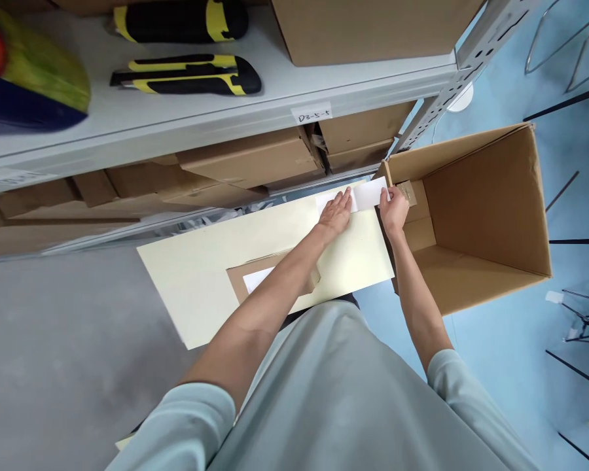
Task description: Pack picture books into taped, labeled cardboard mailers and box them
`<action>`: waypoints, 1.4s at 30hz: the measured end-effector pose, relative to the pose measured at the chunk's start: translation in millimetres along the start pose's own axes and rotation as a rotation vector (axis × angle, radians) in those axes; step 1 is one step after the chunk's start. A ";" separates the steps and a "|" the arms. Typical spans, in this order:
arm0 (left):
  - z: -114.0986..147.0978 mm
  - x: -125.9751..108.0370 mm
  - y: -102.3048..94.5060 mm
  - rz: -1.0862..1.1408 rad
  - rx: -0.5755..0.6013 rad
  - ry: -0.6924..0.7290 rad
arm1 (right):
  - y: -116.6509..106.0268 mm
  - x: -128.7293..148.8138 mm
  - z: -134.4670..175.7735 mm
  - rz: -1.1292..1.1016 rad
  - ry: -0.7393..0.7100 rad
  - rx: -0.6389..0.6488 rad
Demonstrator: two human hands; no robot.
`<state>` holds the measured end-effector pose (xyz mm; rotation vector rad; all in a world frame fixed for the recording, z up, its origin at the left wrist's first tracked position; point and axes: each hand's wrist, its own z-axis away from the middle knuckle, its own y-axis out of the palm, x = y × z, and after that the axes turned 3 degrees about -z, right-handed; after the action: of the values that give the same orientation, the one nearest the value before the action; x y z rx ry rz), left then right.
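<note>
A cream board (196, 275) lies at a slant in front of me. On its far right corner is a strip of white paper (370, 194), with a fold or seam partway along. My left hand (338, 210) rests flat on the paper's left part, fingers stretched out. At the strip's right end, my right hand (394, 208) pinches the paper's edge, close to the open cardboard box (485, 203). Under my left forearm, partly hidden, a small piece of brown cardboard (235, 280) sits on the board with a white sheet (256, 279) on it.
A grey metal shelf (275, 91) crosses the far side, holding two black-and-yellow utility knives (191, 75), a carton (373, 29) and a yellow-and-blue object (39, 78). Several cardboard boxes (250, 157) fill the level below. Metal and black legs stand on the blue floor at right.
</note>
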<state>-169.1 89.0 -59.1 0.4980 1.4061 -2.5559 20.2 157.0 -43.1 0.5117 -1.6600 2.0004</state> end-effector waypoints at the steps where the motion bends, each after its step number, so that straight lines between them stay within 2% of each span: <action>1: -2.1 -0.4 -1.7 -0.005 0.001 0.004 | 0.4 0.0 1.8 0.022 0.019 0.023; 5: -8.1 -0.9 -5.0 -0.014 0.009 0.007 | 2.8 1.6 6.4 0.094 0.100 0.110; 8: -11.8 -4.1 -2.9 -0.027 0.023 -0.017 | 0.7 -3.0 9.9 0.087 0.118 0.112; 14: -17.0 -13.1 1.7 0.005 0.052 -0.075 | -23.8 -34.0 41.3 -0.068 0.246 -0.177; 17: -13.0 -12.1 -2.1 0.106 0.043 -0.079 | -38.0 -38.1 69.8 -0.179 0.252 -0.207; 19: -1.5 -11.2 -6.3 0.242 -0.041 -0.077 | -43.8 -31.1 91.1 -0.262 0.224 -0.196; 21: 21.4 -11.9 -10.7 0.459 -0.150 -0.101 | -45.8 -18.0 113.4 -0.324 0.164 -0.184; 23: 56.9 -13.8 -14.7 0.773 -0.205 -0.167 | -44.4 -1.6 136.6 -0.345 0.057 -0.129; 26: 128.1 -14.1 -20.1 1.294 -0.217 -0.301 | -37.6 23.9 172.9 -0.268 -0.175 0.056; 28: 179.3 -10.4 -22.0 1.455 -0.282 -0.373 | -30.6 39.3 197.5 -0.166 -0.317 0.196; 31: 247.5 0.5 -18.8 1.521 -0.379 -0.457 | -17.2 58.9 232.5 -0.104 -0.472 0.376; 34: 298.6 14.4 -6.6 1.531 -0.495 -0.542 | -2.2 75.8 261.6 -0.176 -0.587 0.493; 38: 343.9 31.3 16.9 1.530 -0.648 -0.604 | 10.8 98.1 286.9 -0.207 -0.720 0.626; 40: 360.5 38.0 26.2 1.474 -0.708 -0.603 | 10.5 111.9 293.7 -0.114 -0.779 0.664; 42: 375.3 43.2 30.5 1.338 -0.724 -0.568 | 5.6 129.4 298.0 0.008 -0.800 0.638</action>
<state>-275.4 -244.1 87.0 0.3287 1.0498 -0.9322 -94.5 -119.5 83.3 1.7083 -1.3262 2.4951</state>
